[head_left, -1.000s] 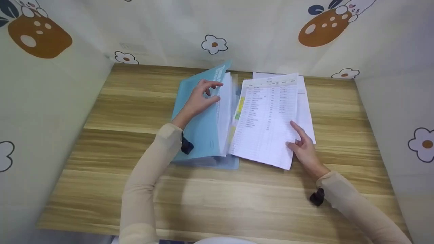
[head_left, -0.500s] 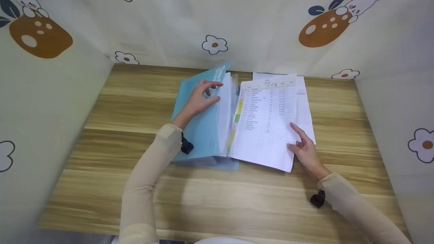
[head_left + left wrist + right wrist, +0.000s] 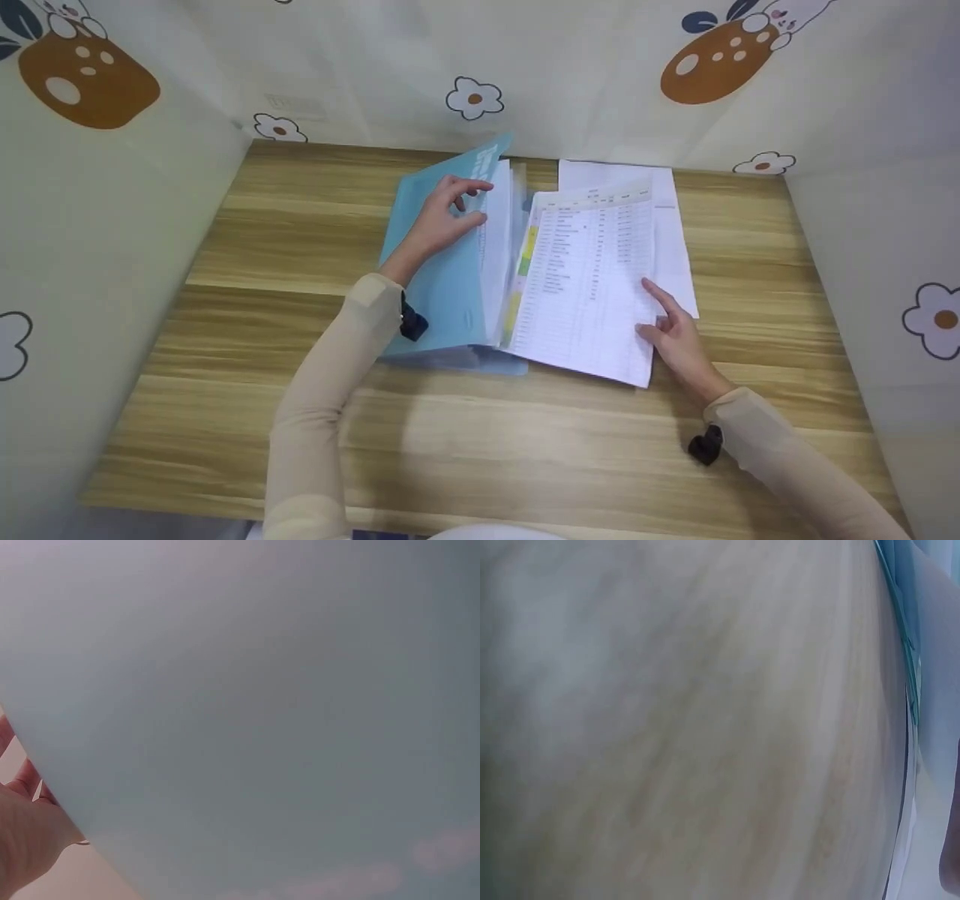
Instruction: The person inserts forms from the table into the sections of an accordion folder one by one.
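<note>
In the head view a light blue folder (image 3: 435, 262) lies on the wooden table, its cover raised at a slant with white pages (image 3: 493, 259) behind its edge. My left hand (image 3: 442, 217) holds that cover at its right edge, thumb and index finger bent at the rim. The cover fills most of the left wrist view, the hand (image 3: 34, 829) partly hidden behind its edge. To the right, my right hand (image 3: 675, 334) grips the right edge of printed sheets (image 3: 585, 300) with a table of rows. Their left side meets the folder's opening, beside yellow and green index tabs (image 3: 528, 247).
Another white sheet (image 3: 664, 240) lies under the printed sheets at the back right. The wooden table (image 3: 480, 442) is bounded by patterned curtains (image 3: 375, 82) at the back and sides. Black wrist cameras (image 3: 705, 445) sit on both sleeves.
My right hand has drawn the printed sheets slightly towards the front, so more of the sheet underneath shows. The left hand and the folder cover have stayed in place.
</note>
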Demonstrator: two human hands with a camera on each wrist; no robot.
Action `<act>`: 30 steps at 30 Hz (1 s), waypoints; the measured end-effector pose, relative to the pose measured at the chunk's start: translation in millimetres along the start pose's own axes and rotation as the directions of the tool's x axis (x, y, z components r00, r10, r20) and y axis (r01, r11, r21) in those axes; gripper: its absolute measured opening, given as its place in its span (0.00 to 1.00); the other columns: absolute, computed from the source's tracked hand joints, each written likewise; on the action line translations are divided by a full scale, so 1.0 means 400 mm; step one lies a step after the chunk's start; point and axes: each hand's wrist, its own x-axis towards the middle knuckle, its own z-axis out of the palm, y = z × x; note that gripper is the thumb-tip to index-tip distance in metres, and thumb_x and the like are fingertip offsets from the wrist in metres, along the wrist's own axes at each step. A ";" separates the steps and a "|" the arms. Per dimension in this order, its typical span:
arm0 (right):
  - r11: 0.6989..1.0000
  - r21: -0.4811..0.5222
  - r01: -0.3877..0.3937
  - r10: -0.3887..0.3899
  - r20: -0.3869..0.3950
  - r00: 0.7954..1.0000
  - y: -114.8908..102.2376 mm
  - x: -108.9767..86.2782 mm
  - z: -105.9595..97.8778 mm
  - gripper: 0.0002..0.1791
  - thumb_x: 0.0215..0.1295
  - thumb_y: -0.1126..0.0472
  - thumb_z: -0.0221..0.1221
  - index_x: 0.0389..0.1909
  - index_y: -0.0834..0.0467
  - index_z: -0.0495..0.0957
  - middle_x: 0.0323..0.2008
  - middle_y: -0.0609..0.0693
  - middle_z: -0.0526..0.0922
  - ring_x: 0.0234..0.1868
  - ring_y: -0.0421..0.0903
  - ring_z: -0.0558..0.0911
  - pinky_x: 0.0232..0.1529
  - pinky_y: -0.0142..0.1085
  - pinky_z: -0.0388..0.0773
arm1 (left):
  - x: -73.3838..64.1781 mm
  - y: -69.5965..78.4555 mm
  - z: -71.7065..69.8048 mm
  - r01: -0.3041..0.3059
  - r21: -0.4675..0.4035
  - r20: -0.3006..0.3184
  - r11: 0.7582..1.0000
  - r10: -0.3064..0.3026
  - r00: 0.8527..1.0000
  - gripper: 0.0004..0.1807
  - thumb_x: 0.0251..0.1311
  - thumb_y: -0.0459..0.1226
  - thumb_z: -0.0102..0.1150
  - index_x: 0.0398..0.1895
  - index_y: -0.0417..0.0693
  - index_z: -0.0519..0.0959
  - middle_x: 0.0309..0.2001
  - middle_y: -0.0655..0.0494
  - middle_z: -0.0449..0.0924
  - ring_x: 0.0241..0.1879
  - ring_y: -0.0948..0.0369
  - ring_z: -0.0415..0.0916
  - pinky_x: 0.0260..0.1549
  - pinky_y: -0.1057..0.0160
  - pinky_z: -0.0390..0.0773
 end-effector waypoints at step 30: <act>0.998 -0.007 0.063 -0.062 0.038 0.997 -0.036 -0.021 0.003 0.36 0.51 0.82 0.48 0.63 0.59 0.57 0.62 0.55 0.57 0.23 0.46 0.75 0.25 0.32 0.73 | -0.004 0.000 -0.008 0.005 -0.031 -0.009 1.000 -0.005 1.000 0.22 0.49 0.43 0.58 0.51 0.60 0.73 0.45 0.60 0.64 0.38 0.62 0.62 0.36 0.66 0.68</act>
